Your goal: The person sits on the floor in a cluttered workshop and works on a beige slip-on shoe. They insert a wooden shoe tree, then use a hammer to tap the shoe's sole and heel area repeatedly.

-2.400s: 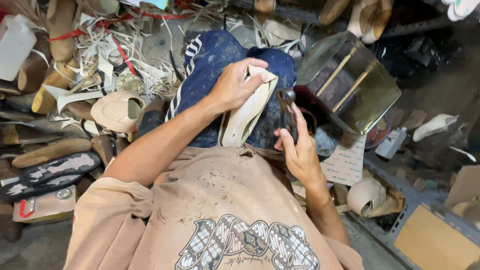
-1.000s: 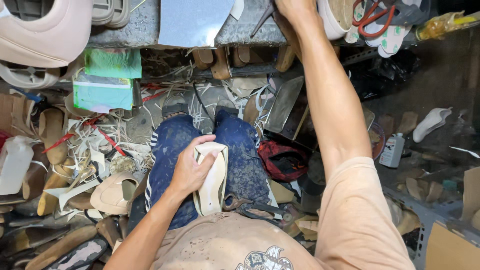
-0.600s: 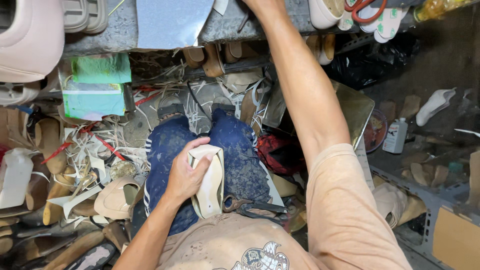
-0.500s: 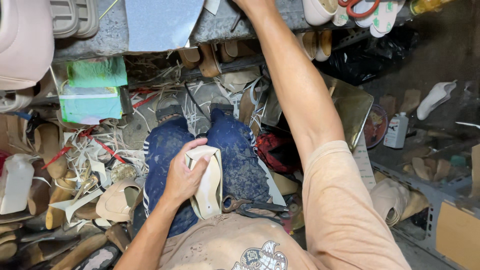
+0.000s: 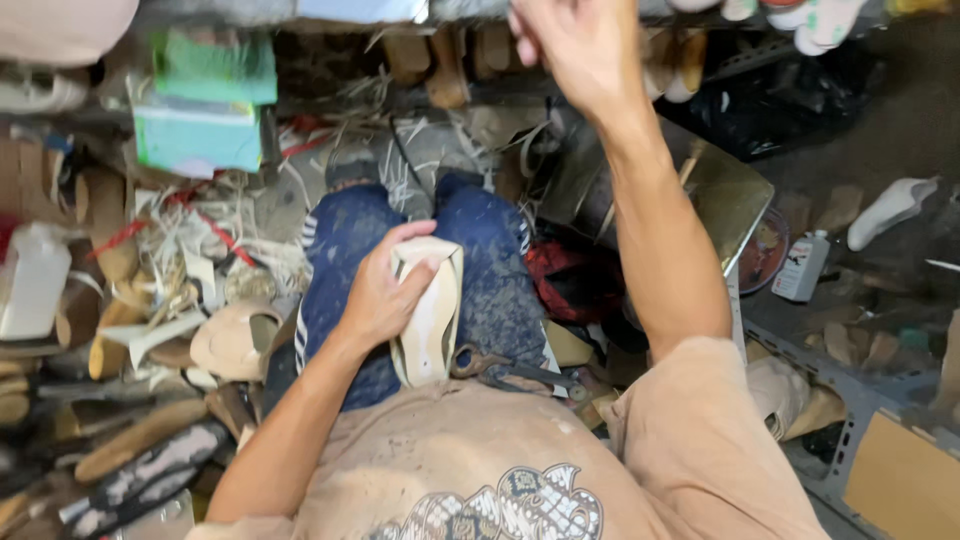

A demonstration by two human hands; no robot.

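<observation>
My left hand grips a cream pointed shoe upper that rests on my lap, over my dark blue trousers. A pair of dark metal pliers lies on my right thigh beside the shoe. My right hand is raised high toward the workbench edge at the top of the view, blurred, its fingers loosely curled with nothing visible in them.
Shoe lasts, soles and cream strips litter the floor at left. A green box sits under the bench. A white bottle and a metal shelf frame stand at right. A shiny metal sheet leans near my right arm.
My right hand put the pliers down on my lap and reached up to the bench; it now comes back down from the bench edge. The left hand keeps hold of the shoe.
</observation>
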